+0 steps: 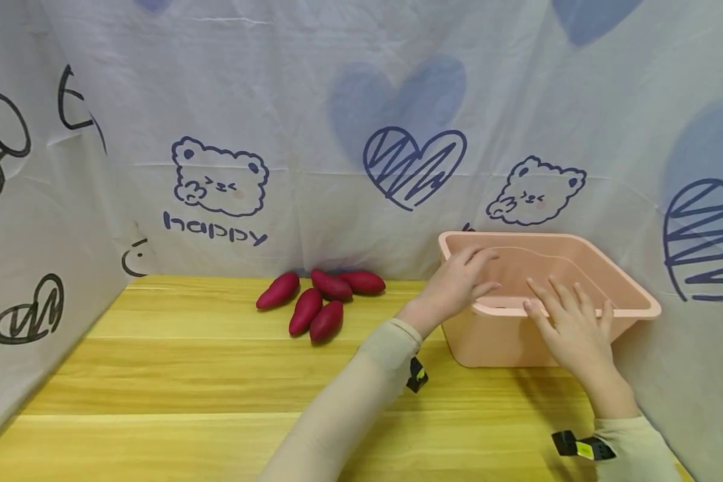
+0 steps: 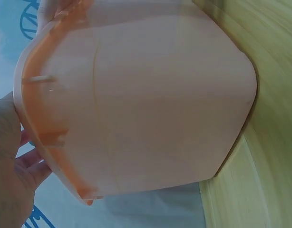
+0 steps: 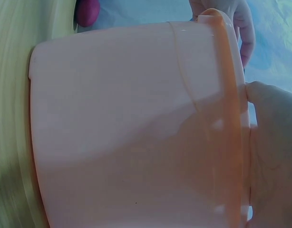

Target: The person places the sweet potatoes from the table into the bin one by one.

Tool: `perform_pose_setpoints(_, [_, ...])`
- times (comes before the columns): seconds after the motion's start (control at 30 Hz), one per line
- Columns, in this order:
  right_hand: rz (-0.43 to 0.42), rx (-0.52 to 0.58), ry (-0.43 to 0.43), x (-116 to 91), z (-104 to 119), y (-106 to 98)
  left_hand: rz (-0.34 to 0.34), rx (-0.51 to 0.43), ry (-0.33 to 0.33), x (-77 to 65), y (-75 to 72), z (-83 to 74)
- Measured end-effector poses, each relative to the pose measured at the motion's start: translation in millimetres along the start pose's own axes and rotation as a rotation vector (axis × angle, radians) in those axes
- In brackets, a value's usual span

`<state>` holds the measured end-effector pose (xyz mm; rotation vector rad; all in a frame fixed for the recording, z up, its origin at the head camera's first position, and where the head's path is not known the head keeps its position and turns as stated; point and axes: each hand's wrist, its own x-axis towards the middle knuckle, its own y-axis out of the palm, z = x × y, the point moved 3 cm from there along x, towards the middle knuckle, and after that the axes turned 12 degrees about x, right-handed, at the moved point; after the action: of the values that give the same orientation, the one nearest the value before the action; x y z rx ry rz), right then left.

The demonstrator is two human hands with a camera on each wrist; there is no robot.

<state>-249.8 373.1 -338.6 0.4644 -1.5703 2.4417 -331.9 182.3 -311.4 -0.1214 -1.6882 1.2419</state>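
Note:
A peach-pink plastic tub [image 1: 500, 341] stands on the table at the right, its inside largely hidden by its front wall and my hands. My left hand [image 1: 458, 281] reaches over its left front corner, fingers loosely bent and nothing in them. In the left wrist view, those fingers [image 2: 34, 166] are right at the tub's rim. Over the front rim, my right hand [image 1: 569, 328] spreads its fingers toward the inside, holding nothing. The right wrist view shows its thumb [image 3: 260, 90] right at the rim.
Several dark red sweet potatoes [image 1: 306, 312] lie in a loose group on the wooden table [image 1: 175, 375], left of the tub. A printed cloth [image 1: 313, 134] hangs behind the table and along both sides, close to the tub's back and right.

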Motion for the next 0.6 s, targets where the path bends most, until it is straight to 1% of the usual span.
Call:
perform_pose_setpoints(0.23, [0.007, -0.015, 0.007, -2, 1, -1, -0.008, 0.004, 0.007, -11.3, -5.7, 4.7])
perform_pose_setpoints(0.3, [0.008, -0.020, 0.006, -3, 1, -1, -0.006, -0.009, 0.008, -15.2, -7.3, 7.1])
perform_pose_setpoints(0.47, [0.010, -0.026, 0.009, -3, 3, -2, 0.011, -0.032, -0.010, -25.7, -12.4, 13.5])
perform_pose_setpoints(0.6, [0.010, -0.031, 0.006, -2, 2, -2, -0.002, -0.017, -0.015, -34.1, -15.0, 18.8])
